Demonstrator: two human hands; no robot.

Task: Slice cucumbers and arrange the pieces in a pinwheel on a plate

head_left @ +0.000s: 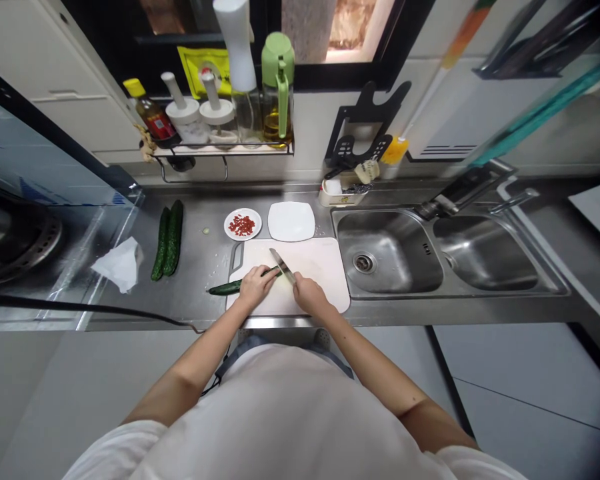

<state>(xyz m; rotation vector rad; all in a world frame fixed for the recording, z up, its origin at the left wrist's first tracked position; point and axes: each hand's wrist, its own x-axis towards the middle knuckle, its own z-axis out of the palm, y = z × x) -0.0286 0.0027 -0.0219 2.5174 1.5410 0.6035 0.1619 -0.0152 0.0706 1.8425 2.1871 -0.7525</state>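
Note:
A dark green cucumber (pixel 225 289) lies across the left part of a white cutting board (pixel 325 267). My left hand (pixel 256 285) is wrapped over its right portion, holding it down. In my right hand (pixel 309 294) is a knife (pixel 281 264), its blade pointing up and left, beside the cucumber's right end. Whether the blade touches the cucumber is hard to tell. Behind the board stand a round plate (pixel 255 217) with chopped red pieces (pixel 241 225) and a white square plate (pixel 291 221) with nothing on it.
Two whole cucumbers (pixel 168 240) and a crumpled white tissue (pixel 121 265) lie at the left. A double sink (pixel 390 257) is on the right. Bottles and jars stand on a wall rack (pixel 230 148); a utensil caddy (pixel 343 193) sits behind. A black cord (pixel 105 308) crosses the front left.

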